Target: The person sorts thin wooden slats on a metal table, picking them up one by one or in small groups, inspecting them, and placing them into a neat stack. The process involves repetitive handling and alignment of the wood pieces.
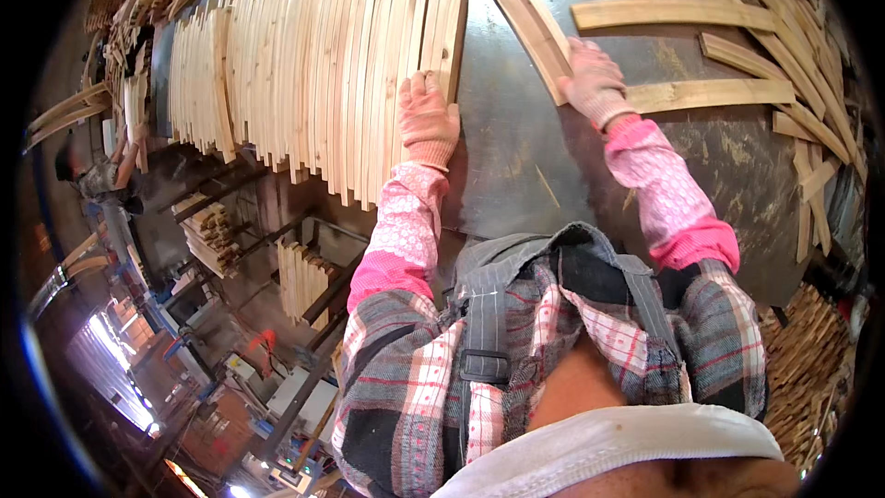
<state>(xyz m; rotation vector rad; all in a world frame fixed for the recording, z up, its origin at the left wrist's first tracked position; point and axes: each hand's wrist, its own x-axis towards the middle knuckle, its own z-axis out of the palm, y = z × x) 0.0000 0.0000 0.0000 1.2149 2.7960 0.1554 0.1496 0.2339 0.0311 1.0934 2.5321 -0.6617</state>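
Note:
My left hand (pixel 429 122), in a pale knitted glove, lies with stretched fingers on the near right end of a long row of wooden strips (pixel 309 65). These strips stand packed side by side, their near ends uneven. To the right, my gloved right hand (pixel 593 83) is closed on the near end of a single wooden strip (pixel 518 14), which slants away to the upper left. Its thumb side is partly hidden. Both forearms wear pink patterned sleeves over plaid cuffs.
Everything rests on a grey metal table (pixel 502 161). Loose strips (pixel 682 13) lie fanned at the right beside a curved heap (pixel 811 46). Lower stacks (pixel 304 277) sit on rails below left. Another person (pixel 106 175) works at the far left.

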